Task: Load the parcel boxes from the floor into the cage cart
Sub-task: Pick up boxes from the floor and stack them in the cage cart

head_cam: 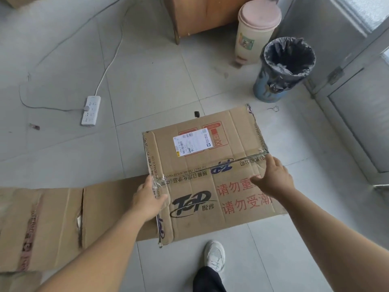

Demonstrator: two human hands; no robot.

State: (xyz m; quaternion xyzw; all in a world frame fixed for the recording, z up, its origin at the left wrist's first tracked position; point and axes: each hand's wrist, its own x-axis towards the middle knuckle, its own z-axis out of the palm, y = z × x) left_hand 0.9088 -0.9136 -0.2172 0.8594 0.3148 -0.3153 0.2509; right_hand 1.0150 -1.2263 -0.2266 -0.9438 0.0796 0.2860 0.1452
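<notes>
A brown cardboard parcel box [202, 157] with a white shipping label, red Chinese print and a "Top" logo sits low over the tiled floor in the middle of the view. My left hand [147, 197] clasps its left near corner at the taped seam. My right hand [273, 178] presses on its right edge, fingers curled over the top. A second cardboard box [52, 224] lies at the lower left, partly under my left arm. No cage cart is in view.
A white power strip [91, 110] with trailing cables lies on the floor at left. A lined trash bin [284, 68] and a pink-lidded bin [255, 28] stand at back right, beside a wooden cabinet [202, 15]. A metal door [357, 81] is at right. My white shoe [214, 256] is below.
</notes>
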